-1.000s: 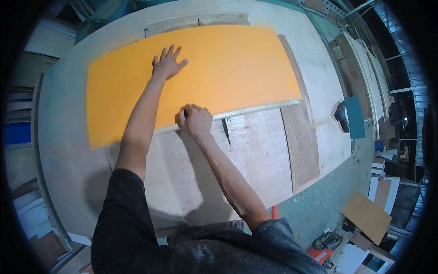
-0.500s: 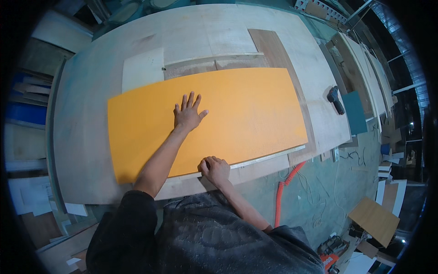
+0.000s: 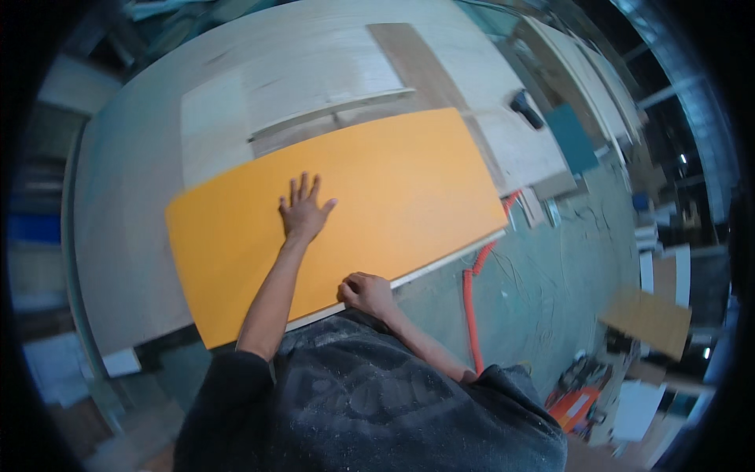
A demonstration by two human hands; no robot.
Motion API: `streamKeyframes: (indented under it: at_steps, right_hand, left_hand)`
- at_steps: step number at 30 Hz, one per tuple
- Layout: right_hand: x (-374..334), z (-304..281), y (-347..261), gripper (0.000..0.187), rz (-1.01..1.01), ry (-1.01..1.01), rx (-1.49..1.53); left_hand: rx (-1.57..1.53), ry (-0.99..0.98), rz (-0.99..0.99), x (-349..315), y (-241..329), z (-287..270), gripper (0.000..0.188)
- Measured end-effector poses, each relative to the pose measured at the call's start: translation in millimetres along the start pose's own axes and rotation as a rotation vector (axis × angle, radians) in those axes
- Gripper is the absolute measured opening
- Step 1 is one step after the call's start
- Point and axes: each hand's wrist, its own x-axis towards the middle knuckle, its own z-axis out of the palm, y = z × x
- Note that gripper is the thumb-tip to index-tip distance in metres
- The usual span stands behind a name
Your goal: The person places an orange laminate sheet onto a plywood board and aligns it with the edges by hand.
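A long, flat yellow-orange panel (image 3: 401, 181) with a pale edge lies across the near side of a wide worktable (image 3: 126, 228), its near edge reaching out past the table's edge toward my body. My left hand (image 3: 305, 214) rests palm down on the panel's face, left of its middle, with fingers spread. At the near edge my right hand (image 3: 368, 293) is closed, fingers curled around the panel's rim; the underside of that grip is hidden. Just beyond the panel's far edge, a narrow pale wooden strip (image 3: 334, 112) lies on the table.
A brown board (image 3: 421, 59) lies on the table's far right, with a black handheld tool (image 3: 527, 108) near the right edge. On the floor side, an orange coiled hose (image 3: 469, 315) hangs down. Stacked sheets (image 3: 578, 67) stand beyond the table; a tan board (image 3: 653, 321) sits lower right.
The panel has slid toward me along with both hands, now overhanging the table's near edge and leaving a wider gap to the strip behind. My view has also turned.
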Motion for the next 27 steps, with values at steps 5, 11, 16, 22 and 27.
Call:
streamKeyframes:
  at_steps: [5, 11, 16, 22, 27]
  right_hand:
    - [-4.1, 8.6, 12.0, 0.037, -0.097, 0.083, -0.155]
    - [-11.5, 6.3, 8.9, 0.036, -0.158, 0.135, -0.212]
    - [-6.3, 18.5, 25.2, 0.033, -0.137, 0.095, -0.149]
    - [-1.8, 18.5, 21.5, 0.029, -0.247, 0.02, -0.165]
    - [-11.6, 4.4, 21.8, 0.033, -0.221, -0.119, -0.138]
  left_hand:
    - [-0.063, 0.065, 0.052, -23.8, -13.2, 12.6, 0.079]
    - [-0.074, 0.048, 0.017, -56.2, -16.2, 17.7, 0.079]
    - [-0.074, -0.012, -0.033, -51.5, -2.0, 9.9, 0.082]
    - [-0.069, -0.028, -0.072, -53.8, -5.6, 5.1, 0.083]
    - [-0.068, -0.048, -0.067, -66.6, 0.1, 4.2, 0.084]
